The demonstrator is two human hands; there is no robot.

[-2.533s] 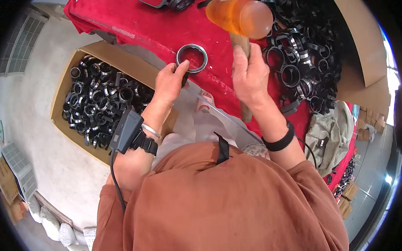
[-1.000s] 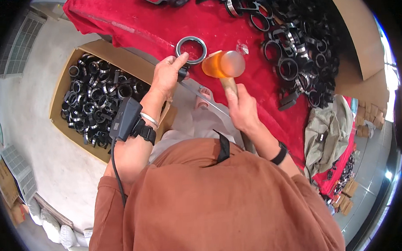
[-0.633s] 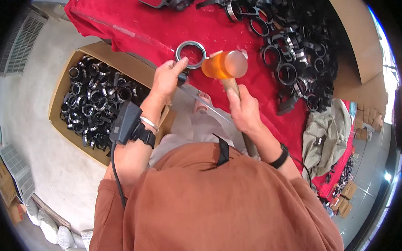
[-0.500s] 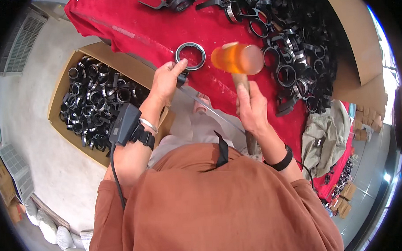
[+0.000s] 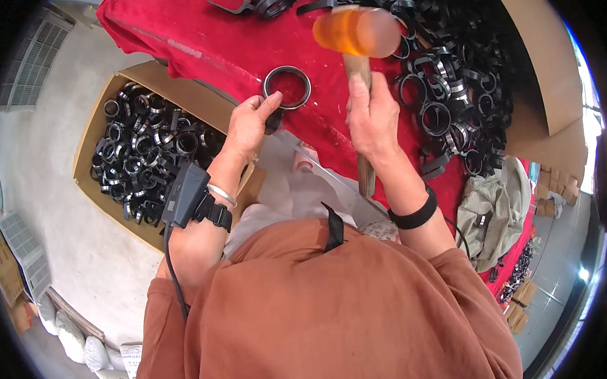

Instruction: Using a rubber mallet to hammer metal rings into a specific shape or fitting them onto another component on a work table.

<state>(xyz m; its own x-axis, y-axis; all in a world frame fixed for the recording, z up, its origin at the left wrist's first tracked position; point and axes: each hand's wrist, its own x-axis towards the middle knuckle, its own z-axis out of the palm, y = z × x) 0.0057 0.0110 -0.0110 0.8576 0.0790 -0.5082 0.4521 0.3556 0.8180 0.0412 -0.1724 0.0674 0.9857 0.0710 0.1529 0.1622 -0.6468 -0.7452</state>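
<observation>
From the head camera I look down at a table with a red cloth (image 5: 211, 46) on it. I use that red cloth as my marker for where things are.

My left hand (image 5: 251, 121) is at the near edge of the red cloth. Its fingers are pinched shut on the near side of a black ring (image 5: 286, 87). The ring lies flat on the cloth, in the middle part, with red showing through its hole.

My right hand (image 5: 371, 117) is over the cloth, just to the right of the ring. Its fingers are wrapped tight around the wooden handle of a mallet (image 5: 355, 31). The orange mallet head is up above the far side of the cloth, past the ring and a bit to its right. It is not touching the ring.

On the right side of the cloth is a big pile of black rings (image 5: 453, 84). Off the left edge of the cloth, lower down, sits a cardboard box (image 5: 91, 140) full of more black rings.
</observation>
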